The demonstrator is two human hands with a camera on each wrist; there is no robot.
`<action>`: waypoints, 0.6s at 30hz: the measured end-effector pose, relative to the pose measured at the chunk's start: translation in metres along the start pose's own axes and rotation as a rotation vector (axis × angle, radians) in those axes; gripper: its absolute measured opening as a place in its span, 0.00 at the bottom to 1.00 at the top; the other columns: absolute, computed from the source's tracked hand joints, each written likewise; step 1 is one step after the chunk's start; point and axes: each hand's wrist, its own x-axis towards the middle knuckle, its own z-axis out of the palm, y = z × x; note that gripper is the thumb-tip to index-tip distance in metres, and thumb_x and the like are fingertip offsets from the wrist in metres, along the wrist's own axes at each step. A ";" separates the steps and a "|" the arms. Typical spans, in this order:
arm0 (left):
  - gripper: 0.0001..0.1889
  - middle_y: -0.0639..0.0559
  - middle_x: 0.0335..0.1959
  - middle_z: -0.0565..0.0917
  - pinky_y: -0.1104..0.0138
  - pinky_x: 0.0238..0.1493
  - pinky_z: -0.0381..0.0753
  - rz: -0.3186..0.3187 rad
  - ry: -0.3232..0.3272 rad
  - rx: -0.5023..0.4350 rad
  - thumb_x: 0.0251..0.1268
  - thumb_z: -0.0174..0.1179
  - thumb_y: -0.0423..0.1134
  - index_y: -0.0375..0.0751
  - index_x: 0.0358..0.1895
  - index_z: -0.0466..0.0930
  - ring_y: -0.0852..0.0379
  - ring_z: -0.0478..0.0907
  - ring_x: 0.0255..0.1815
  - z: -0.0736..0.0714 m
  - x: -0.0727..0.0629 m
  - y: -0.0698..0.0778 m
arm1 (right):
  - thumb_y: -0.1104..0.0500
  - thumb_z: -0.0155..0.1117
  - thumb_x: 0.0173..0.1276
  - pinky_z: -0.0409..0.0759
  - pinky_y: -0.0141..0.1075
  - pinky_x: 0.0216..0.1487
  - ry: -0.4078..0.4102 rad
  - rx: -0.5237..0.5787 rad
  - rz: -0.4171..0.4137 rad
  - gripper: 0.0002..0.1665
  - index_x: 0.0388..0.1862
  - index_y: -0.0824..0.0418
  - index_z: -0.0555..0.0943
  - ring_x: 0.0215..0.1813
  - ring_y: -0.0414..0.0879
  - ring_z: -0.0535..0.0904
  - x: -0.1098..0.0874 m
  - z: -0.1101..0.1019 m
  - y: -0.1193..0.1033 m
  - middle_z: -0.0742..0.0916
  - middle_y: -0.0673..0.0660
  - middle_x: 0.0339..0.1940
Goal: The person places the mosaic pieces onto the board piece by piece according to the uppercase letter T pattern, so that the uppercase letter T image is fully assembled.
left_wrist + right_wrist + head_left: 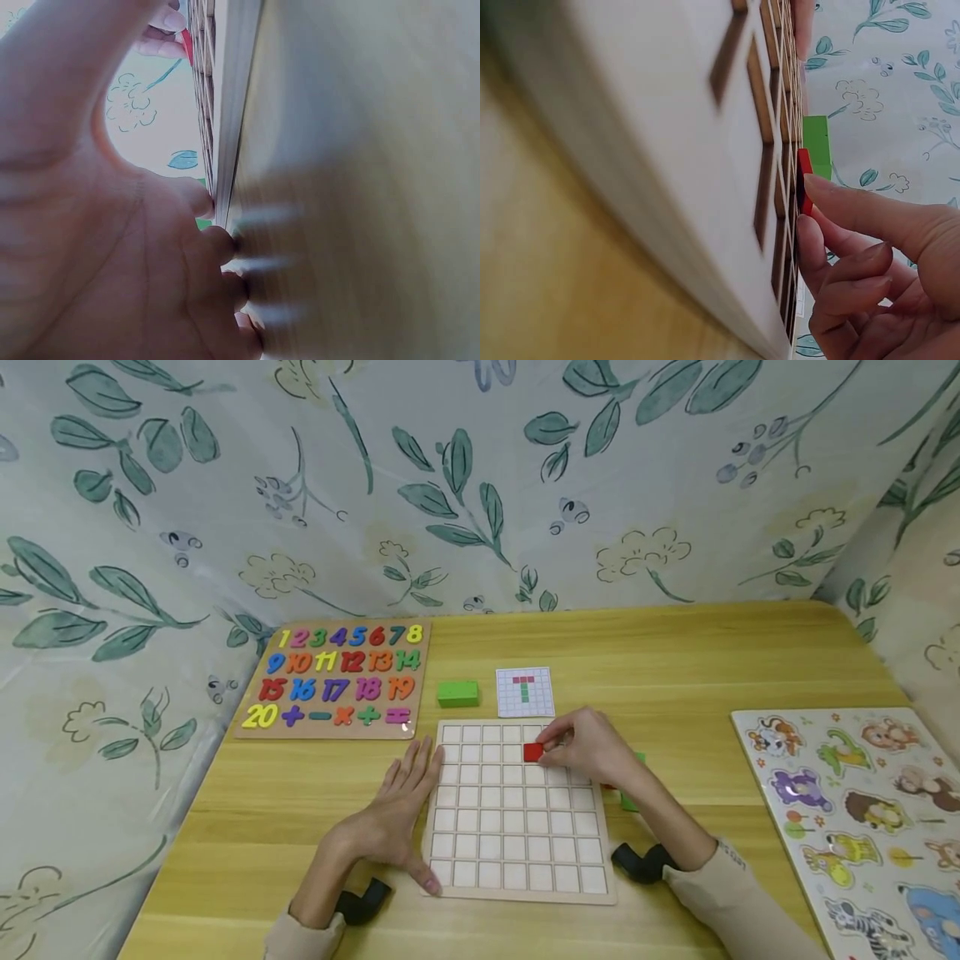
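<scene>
Right hand (587,747) is pinching a red tile (533,752) near twelve o'clock on a grid board (514,822); left hand (387,820), fingers extended, is touching nine; green block (457,695) is lying beyond eleven.

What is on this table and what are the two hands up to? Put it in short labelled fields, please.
Right hand: pinches a red tile at the far part of the grid board
Left hand: rests along the grid board's left edge
Behind the grid board: green block; card showing a red-and-green T
Far left: number board
Far right: animal board
Partly hidden: red and green pieces, right of the grid board
</scene>
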 end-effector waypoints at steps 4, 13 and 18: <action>0.90 0.38 0.83 0.18 0.40 0.84 0.27 -0.004 -0.001 -0.003 0.23 0.88 0.61 0.38 0.83 0.24 0.38 0.15 0.84 0.001 0.001 0.000 | 0.66 0.81 0.56 0.70 0.30 0.28 -0.003 0.007 -0.004 0.11 0.38 0.62 0.91 0.27 0.44 0.75 0.001 0.001 0.001 0.88 0.53 0.29; 0.90 0.36 0.83 0.18 0.39 0.84 0.27 0.013 0.011 -0.006 0.23 0.88 0.61 0.36 0.83 0.25 0.36 0.15 0.84 0.000 0.000 0.000 | 0.66 0.81 0.56 0.73 0.32 0.33 -0.019 0.019 -0.034 0.12 0.40 0.61 0.91 0.31 0.45 0.76 0.003 0.002 0.004 0.87 0.53 0.29; 0.90 0.35 0.83 0.18 0.39 0.84 0.27 0.011 0.010 -0.010 0.23 0.88 0.61 0.35 0.83 0.25 0.35 0.16 0.84 0.000 0.000 0.000 | 0.65 0.80 0.57 0.72 0.31 0.33 -0.042 0.036 -0.058 0.13 0.42 0.60 0.92 0.31 0.45 0.75 0.003 0.003 0.009 0.85 0.53 0.30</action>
